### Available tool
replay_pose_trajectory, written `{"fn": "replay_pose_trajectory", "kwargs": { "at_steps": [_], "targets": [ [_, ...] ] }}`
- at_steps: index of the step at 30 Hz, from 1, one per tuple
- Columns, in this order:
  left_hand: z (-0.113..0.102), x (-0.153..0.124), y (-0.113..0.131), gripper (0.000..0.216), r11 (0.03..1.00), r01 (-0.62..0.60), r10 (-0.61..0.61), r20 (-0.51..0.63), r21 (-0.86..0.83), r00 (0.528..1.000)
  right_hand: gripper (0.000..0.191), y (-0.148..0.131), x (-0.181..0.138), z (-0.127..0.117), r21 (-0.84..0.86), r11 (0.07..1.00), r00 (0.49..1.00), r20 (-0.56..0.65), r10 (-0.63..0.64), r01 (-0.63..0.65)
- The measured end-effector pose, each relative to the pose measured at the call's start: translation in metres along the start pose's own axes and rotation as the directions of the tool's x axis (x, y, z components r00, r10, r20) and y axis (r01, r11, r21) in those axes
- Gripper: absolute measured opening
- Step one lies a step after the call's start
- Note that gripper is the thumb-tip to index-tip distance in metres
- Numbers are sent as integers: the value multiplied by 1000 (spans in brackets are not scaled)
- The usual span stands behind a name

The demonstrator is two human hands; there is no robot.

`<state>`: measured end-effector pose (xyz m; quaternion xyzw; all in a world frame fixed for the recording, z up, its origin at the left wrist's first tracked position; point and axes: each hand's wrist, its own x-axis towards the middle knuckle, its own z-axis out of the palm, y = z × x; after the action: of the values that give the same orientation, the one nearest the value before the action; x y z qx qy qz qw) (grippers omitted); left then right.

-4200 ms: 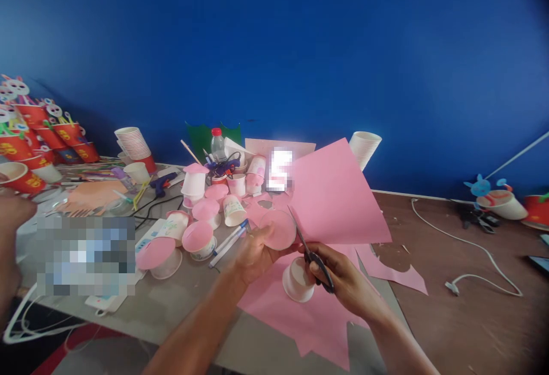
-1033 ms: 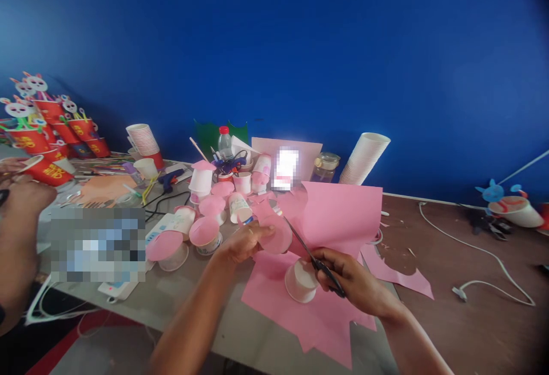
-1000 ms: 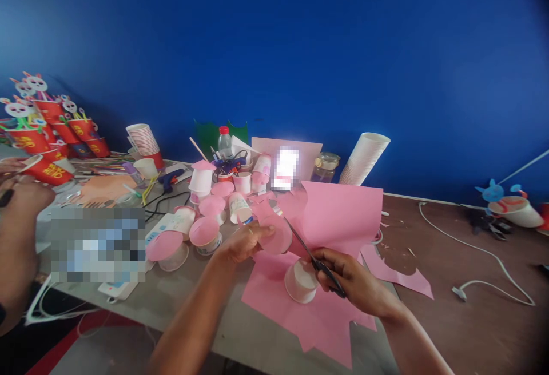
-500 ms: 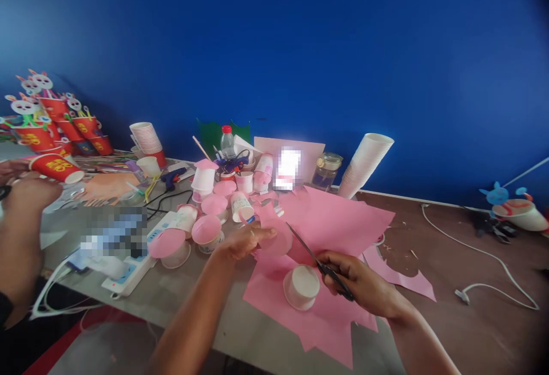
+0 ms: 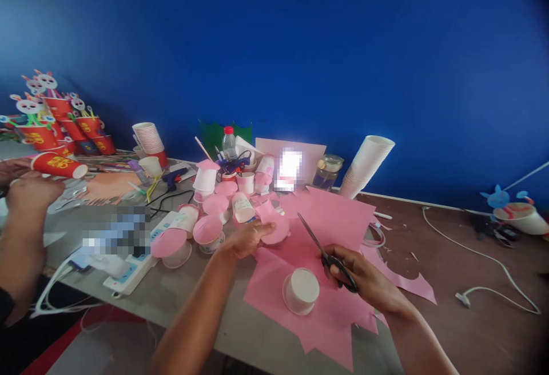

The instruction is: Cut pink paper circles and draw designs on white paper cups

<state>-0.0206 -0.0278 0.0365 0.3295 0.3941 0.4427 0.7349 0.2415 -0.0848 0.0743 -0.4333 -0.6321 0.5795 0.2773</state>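
Note:
My left hand (image 5: 249, 239) pinches a rounded piece of pink paper (image 5: 278, 227) between thumb and fingers, above the table's middle. In my right hand (image 5: 352, 269) is a pair of scissors (image 5: 316, 235) with dark handles. The blades look closed and point up and to the left, apart from the paper piece. Larger pink sheets (image 5: 338, 215) lie beneath and behind both hands. An upside-down white paper cup (image 5: 303, 289) rests on a cut pink sheet (image 5: 274, 289), left of and below my right hand.
Several cups with pink paper discs (image 5: 209, 229) stand left of my left hand. A power strip (image 5: 141, 260) with cables lies farther left, beside another person's hands (image 5: 32, 189) holding a red cup (image 5: 60, 164). Stacked white cups (image 5: 366, 166) lean at the back, near a jar (image 5: 328, 170).
The scissors have drawn back slightly right, away from the rounded paper piece. The large pink sheet has settled lower at its right side, uncovering a coiled white cable.

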Motion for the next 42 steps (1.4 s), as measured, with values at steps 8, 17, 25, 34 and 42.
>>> {"fn": "replay_pose_trajectory", "kwargs": {
  "at_steps": [8, 17, 25, 34, 42],
  "targets": [
    [24, -1, 16, 25, 969, -223, 211, -105, -110, 972, 58, 39, 28, -4, 214, 977, 891, -444, 99, -2],
    [29, -4, 2, 33, 1000, -15, 14, 71, 11, 997, 44, 28, 18, 0, 166, 974, 955, -276, -107, 157],
    [28, 5, -7, 28, 974, -52, 18, 153, 222, 988, 40, 24, 14, 2, -29, 998, 996, -73, -60, 58],
    [22, 11, -10, 32, 949, -98, 70, 101, 299, 992, 31, 22, 14, 3, -100, 995, 997, -73, -9, 2],
    [14, 12, -12, 46, 911, -64, 29, 90, 407, 995, 28, 13, 10, 2, -76, 997, 999, -36, 25, -28]
  ]
}}
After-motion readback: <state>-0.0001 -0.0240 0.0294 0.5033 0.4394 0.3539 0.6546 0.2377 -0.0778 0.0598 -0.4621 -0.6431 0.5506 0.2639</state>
